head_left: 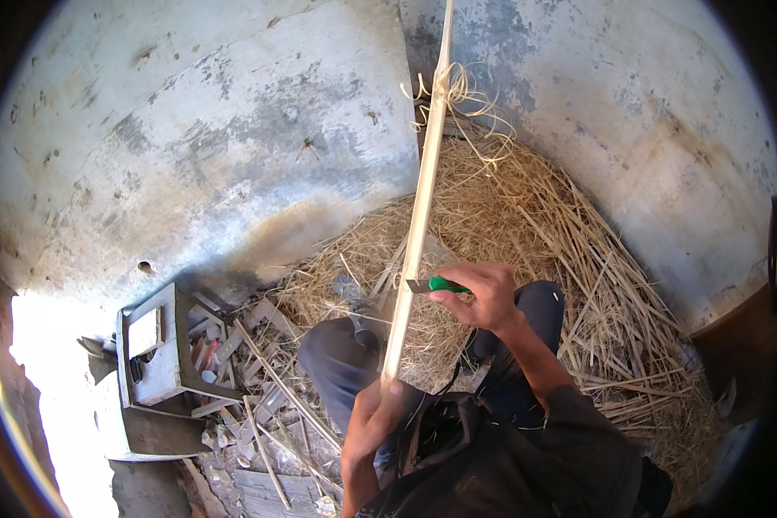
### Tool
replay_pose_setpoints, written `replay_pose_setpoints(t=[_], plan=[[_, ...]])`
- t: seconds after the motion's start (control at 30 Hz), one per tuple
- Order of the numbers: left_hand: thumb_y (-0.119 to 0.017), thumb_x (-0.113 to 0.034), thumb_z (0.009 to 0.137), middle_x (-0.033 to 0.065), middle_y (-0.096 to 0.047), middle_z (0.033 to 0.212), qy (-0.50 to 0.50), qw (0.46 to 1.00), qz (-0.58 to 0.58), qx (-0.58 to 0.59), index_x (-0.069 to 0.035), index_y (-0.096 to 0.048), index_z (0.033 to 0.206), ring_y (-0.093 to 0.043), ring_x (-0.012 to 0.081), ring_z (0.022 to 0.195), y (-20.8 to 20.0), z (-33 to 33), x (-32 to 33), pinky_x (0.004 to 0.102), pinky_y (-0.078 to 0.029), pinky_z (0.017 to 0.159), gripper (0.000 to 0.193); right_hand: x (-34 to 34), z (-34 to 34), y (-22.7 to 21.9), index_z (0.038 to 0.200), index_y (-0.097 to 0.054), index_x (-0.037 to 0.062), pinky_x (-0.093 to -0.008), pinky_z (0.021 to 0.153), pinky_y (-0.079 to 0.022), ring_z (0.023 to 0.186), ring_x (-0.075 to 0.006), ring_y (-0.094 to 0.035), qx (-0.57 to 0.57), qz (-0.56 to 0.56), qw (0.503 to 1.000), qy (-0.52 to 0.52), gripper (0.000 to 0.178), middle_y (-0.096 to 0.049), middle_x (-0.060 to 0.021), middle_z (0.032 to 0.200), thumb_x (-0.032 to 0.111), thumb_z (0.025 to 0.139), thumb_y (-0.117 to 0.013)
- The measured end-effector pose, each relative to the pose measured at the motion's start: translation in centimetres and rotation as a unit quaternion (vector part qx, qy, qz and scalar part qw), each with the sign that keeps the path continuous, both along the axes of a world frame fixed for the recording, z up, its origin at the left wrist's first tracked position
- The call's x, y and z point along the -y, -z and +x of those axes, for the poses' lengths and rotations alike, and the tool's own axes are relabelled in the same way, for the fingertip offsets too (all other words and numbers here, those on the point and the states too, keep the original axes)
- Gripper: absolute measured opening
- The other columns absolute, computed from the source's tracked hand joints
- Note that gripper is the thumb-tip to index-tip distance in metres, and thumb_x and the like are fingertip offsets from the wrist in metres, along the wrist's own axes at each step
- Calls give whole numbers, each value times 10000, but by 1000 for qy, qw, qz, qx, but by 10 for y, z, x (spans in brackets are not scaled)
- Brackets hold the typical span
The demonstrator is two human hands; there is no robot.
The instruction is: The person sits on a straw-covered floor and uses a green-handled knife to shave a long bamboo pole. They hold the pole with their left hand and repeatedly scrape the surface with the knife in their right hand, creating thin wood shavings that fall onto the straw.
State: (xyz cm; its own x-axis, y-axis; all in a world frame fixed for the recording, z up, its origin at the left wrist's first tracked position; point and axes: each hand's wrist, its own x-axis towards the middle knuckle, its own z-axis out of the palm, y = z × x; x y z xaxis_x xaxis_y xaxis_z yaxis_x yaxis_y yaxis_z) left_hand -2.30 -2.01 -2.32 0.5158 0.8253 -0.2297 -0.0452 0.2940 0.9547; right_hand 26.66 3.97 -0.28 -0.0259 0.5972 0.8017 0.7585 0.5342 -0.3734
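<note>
Nearest, the person's dark short-sleeved shirt [509, 457] fills the lower middle, with 2 bent knees in dark grey trousers [341, 354] beyond it. Between them at the near side, the left hand [377, 416] has its fingers wrapped around the near end of a long, narrow, pale yellow strip of wood or bamboo [423, 198]. The strip slants from that grip away to the far side, leaning slightly right, and its far end runs out of view.

A little farther and to the right, the right hand [483, 298] clasps a short green handle with a flat grey blade, a small knife [445, 285]; its fingers are closed on the handle and the blade meets the strip from the right.

To the left, a grey box-shaped wooden frame [181, 380] stands among scraps, with a small pale rectangular block [145, 331] on it. Loose thin sticks [285, 388] lie between it and the left knee. On the right, a broad heap of straw-coloured shavings and slivers [604, 319] spreads toward the far corner.

Far along the strip, thin pale curls [466, 95] hang off it, before 2 stained whitish-blue walls [233, 129].
</note>
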Motion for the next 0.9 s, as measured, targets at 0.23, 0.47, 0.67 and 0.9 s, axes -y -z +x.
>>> replay_pose_setpoints(t=[0.23, 0.47, 0.67, 0.9], plan=[[-598, -446, 1144, -87, -426, 669, 0, 1000, -15, 12, -104, -547, 894, -353, 35, 536, 5, -9, 3, 249, -278, 479, 428, -6, 0, -3, 987, -812, 113, -341, 568, -558, 655, -210, -752, 14, -7, 1000, 2, 285, -787, -28, 821, 388, 929, -859], [-576, -338, 1167, -96, -429, 667, -4, 998, -57, 31, -105, -556, 906, -354, 21, 543, 15, -21, 10, 243, -263, 483, 351, -19, 5, -4, 978, -812, 125, -333, 553, -551, 635, -198, -743, 7, 4, 1000, 2, 285, -782, -22, 813, 405, 940, -848], [-578, -348, 1167, -89, -423, 653, -9, 998, -59, 28, -113, -535, 887, -350, 25, 532, 20, -27, 15, 249, -260, 476, 368, -26, 7, -8, 961, -818, 78, -331, 553, -570, 648, -206, -764, 31, -29, 999, -7, 325, -798, -69, 815, 401, 943, -849], [-587, -366, 1163, -86, -422, 635, -17, 997, -71, 22, -110, -540, 884, -349, 26, 518, 27, -30, 18, 252, -251, 469, 381, -36, 9, -2, 980, -820, 80, -324, 554, -574, 656, -196, -769, 6, -19, 1000, -4, 328, -807, -68, 840, 408, 963, -834]])
